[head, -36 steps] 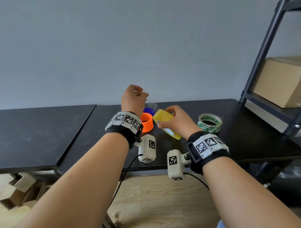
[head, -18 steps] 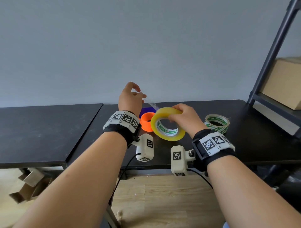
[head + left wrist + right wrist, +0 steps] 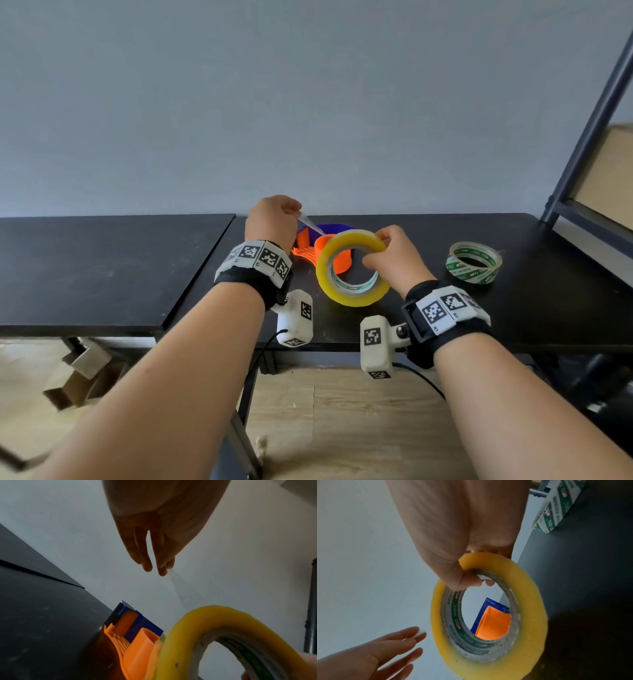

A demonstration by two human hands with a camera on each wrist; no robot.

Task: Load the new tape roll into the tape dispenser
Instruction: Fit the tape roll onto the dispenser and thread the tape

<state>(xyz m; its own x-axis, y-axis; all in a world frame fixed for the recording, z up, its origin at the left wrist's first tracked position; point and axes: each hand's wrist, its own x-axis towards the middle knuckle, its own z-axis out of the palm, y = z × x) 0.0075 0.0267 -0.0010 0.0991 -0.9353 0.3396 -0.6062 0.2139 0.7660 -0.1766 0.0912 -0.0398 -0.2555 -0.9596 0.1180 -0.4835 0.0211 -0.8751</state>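
My right hand (image 3: 375, 250) pinches the upper rim of the yellow tape roll (image 3: 352, 298), thumb inside the core, and holds it tilted just above the table. Through its core in the right wrist view shows the orange hub of the orange-and-blue tape dispenser (image 3: 493, 623). That dispenser (image 3: 305, 246) lies on the black table (image 3: 445, 325) behind the roll. My left hand (image 3: 298, 214) is raised over the dispenser and pinches the free tape end (image 3: 178, 586), a clear strip running down to the roll (image 3: 205, 622).
A thinner roll with green print (image 3: 474, 262) lies flat on the table to the right. A dark metal shelf post (image 3: 582, 137) with a cardboard box rises at the far right. A second black tabletop (image 3: 85, 274) adjoins on the left.
My right hand has turned the yellow roll so its core faces me and lowered it in front of the dispenser. My left hand still holds the strip, now stretched longer.
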